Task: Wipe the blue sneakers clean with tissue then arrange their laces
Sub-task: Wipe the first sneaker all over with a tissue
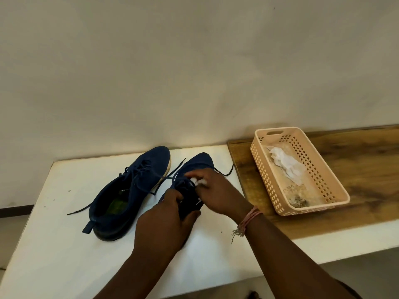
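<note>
Two dark blue sneakers stand on a white table (54, 244), toes pointing away from me. The left sneaker (133, 186) is free, its laces loose and trailing over the table. My left hand (166, 221) grips the heel end of the right sneaker (198, 164). My right hand (218, 190) presses a small wad of white tissue (197, 181) onto that sneaker's lace area. One lace end (228, 171) trails off to the right. Much of the right sneaker is hidden under my hands.
A peach perforated plastic basket (267, 175) sits on a wooden board (367, 169) to the right, holding crumpled white tissues (285, 165) and some debris. A pale wall rises directly behind the table. A thread bracelet hangs on my right wrist.
</note>
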